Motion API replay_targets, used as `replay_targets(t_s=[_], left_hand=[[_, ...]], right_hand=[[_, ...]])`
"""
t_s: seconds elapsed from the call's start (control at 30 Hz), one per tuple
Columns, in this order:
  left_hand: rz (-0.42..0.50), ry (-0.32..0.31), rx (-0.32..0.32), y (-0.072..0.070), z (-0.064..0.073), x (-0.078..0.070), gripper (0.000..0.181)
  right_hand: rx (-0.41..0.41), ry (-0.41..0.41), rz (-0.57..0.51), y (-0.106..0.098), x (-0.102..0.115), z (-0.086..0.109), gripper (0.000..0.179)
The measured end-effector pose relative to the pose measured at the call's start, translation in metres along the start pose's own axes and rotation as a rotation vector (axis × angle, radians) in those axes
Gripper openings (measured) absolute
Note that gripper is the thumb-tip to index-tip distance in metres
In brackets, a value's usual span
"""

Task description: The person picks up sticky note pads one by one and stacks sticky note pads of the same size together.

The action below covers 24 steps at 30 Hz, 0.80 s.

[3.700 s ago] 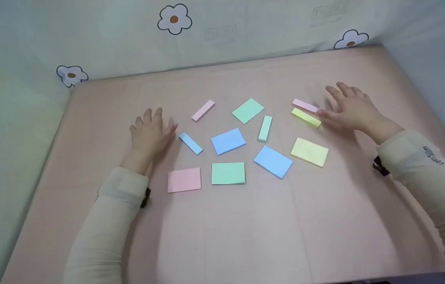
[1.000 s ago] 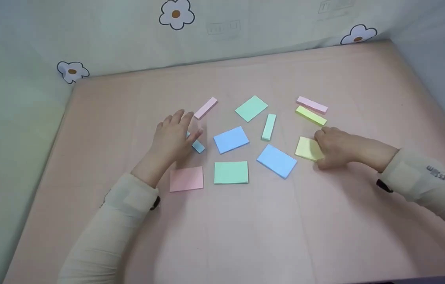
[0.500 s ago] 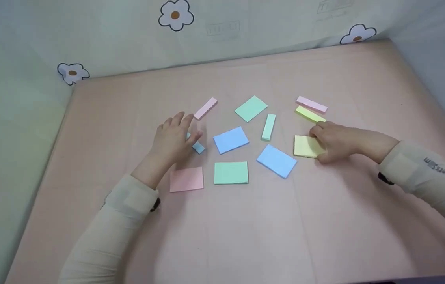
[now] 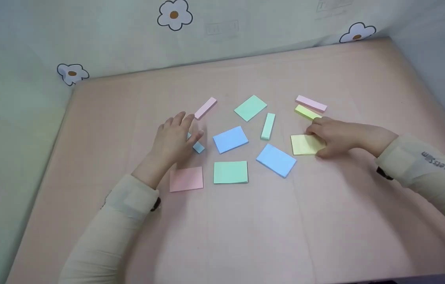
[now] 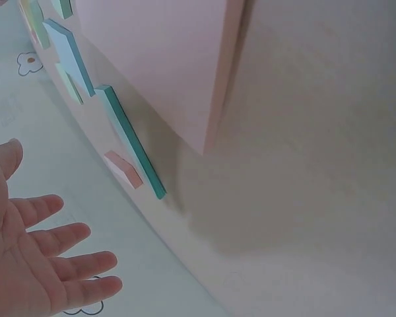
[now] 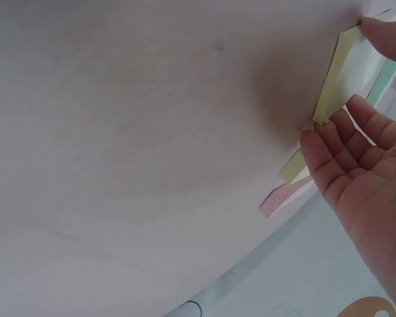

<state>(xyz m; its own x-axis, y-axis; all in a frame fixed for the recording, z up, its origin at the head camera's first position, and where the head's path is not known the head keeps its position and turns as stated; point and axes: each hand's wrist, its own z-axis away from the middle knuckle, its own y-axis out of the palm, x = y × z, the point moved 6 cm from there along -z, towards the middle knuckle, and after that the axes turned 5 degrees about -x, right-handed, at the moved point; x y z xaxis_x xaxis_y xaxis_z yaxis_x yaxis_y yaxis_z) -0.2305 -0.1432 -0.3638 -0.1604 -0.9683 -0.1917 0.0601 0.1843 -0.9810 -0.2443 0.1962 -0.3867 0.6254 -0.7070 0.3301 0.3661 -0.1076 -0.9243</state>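
My right hand (image 4: pixel 336 136) pinches a yellow sticky note pad (image 4: pixel 303 144) by two opposite edges, thumb at the near edge, fingertips at the far one. The right wrist view shows that pad (image 6: pixel 348 66) between thumb and fingers, on the table. Just beyond the fingers lie a narrow yellow sticky note strip (image 4: pixel 307 111), partly covered by them, and a pink strip (image 4: pixel 311 103). My left hand (image 4: pixel 173 138) hovers, fingers spread, over a narrow blue strip (image 4: pixel 198 147), mostly hidden. In the left wrist view the left hand (image 5: pixel 36 251) holds nothing.
Around the middle lie two blue pads (image 4: pixel 231 140) (image 4: pixel 276 160), two green pads (image 4: pixel 230 172) (image 4: pixel 250 108), a pink pad (image 4: pixel 186 179), a green strip (image 4: pixel 268 126) and another pink strip (image 4: pixel 205 108). A flowered cloth wall (image 4: pixel 127 35) borders the pinkish table (image 4: pixel 246 236).
My right hand came from the pink and yellow strips to the yellow pad, then turned it straighter and shifted it slightly left and away. My left hand moved right over the blue strip, then stayed.
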Motion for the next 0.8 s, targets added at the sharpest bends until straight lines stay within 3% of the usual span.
replay_targets(t_s=[0.5, 0.8], left_hand=[[0.001, -0.006, -0.001, 0.0009, 0.0006, 0.0003, 0.061], [-0.001, -0.015, 0.003, 0.0002, 0.0009, -0.0007, 0.062]], right_hand=[[-0.011, -0.042, 0.009, 0.0006, -0.002, -0.0003, 0.045], [0.035, 0.028, -0.035, -0.004, -0.004, 0.0025, 0.056]])
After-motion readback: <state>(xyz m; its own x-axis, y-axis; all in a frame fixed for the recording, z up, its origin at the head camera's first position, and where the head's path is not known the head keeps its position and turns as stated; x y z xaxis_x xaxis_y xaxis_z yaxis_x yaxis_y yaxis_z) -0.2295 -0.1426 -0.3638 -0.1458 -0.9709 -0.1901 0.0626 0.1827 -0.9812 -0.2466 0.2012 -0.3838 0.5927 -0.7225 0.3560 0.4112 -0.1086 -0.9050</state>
